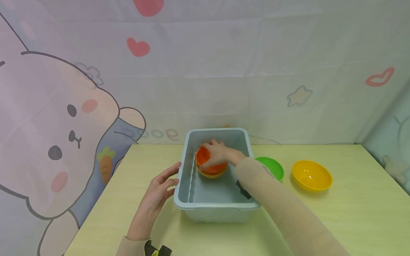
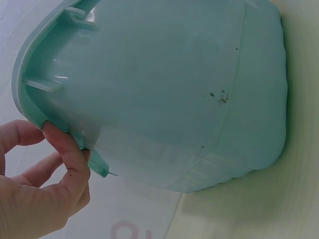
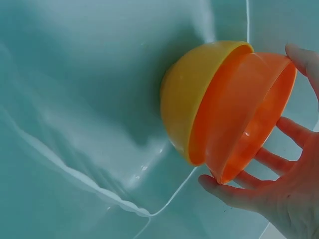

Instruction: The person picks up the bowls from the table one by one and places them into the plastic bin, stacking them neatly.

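A light blue-grey plastic tub [image 1: 213,205] stands on the table. Inside it, an orange bowl [image 3: 239,109] sits tilted partly in a yellow bowl [image 3: 192,94] near the tub's left wall. My right hand [image 1: 217,154] reaches down into the tub and holds the orange bowl, fingers and thumb spread around its rim [image 3: 286,87]. My left hand [image 1: 160,190] is at the tub's left side, gripping the rim; in the left wrist view its bent fingers [image 2: 75,169] hook under the lip.
To the right of the tub, a green bowl [image 1: 272,167] stands partly hidden behind the right sleeve [image 1: 282,202]. Farther right is another yellow bowl [image 1: 312,175] on the pale wooden table [image 1: 355,213]. A printed cloth [image 1: 205,71] hangs behind the table.
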Demonstrator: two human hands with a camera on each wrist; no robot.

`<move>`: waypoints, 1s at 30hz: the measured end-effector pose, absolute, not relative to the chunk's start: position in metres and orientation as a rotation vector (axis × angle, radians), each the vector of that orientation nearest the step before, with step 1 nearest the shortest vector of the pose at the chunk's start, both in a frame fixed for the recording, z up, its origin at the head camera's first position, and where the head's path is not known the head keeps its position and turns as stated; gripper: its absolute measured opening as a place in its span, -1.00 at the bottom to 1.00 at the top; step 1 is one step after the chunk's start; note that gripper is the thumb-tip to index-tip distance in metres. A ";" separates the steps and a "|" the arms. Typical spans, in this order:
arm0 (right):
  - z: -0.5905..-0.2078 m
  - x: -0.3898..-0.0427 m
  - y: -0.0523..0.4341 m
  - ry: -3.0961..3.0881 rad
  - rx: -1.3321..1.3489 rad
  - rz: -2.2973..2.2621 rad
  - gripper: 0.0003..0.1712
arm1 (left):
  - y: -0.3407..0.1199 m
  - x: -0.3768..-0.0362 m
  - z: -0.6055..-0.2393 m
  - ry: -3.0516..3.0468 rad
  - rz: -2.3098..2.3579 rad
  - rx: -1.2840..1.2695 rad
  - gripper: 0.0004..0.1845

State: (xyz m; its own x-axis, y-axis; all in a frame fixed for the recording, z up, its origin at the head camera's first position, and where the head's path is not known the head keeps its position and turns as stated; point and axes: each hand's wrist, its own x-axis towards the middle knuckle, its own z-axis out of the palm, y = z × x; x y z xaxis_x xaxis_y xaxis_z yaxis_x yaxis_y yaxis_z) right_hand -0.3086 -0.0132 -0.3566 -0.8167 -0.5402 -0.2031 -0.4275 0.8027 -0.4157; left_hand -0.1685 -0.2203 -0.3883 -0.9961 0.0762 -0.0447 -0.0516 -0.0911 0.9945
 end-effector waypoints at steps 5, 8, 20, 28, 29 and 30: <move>-0.359 -0.310 -0.015 2.673 -0.738 -0.489 -0.01 | -0.220 -0.168 -0.388 2.062 2.260 0.019 -0.41; -0.361 -0.311 -0.016 2.669 -0.730 -0.472 -0.02 | -0.220 -0.168 -0.388 2.059 2.259 0.025 -0.40; -0.364 -0.310 -0.019 2.689 -0.748 -0.407 -0.02 | -0.221 -0.168 -0.388 2.064 2.257 0.017 -0.41; -0.366 -0.310 -0.020 2.701 -0.746 -0.368 -0.04 | -0.220 -0.169 -0.388 2.075 2.254 0.002 -0.42; -0.366 -0.310 -0.020 2.703 -0.737 -0.364 -0.04 | -0.220 -0.169 -0.388 2.073 2.257 -0.003 -0.42; -0.366 -0.310 -0.020 2.703 -0.733 -0.363 -0.04 | -0.220 -0.169 -0.388 2.073 2.258 -0.004 -0.42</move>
State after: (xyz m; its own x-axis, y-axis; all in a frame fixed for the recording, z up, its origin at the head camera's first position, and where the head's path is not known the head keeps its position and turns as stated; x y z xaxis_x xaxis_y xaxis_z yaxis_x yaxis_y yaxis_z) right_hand -0.3096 -0.0202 -0.3658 -0.8188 -0.5243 -0.2337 -0.4440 0.8366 -0.3210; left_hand -0.1688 -0.2201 -0.3882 -0.9971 0.0547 -0.0537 -0.0581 -0.0836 0.9948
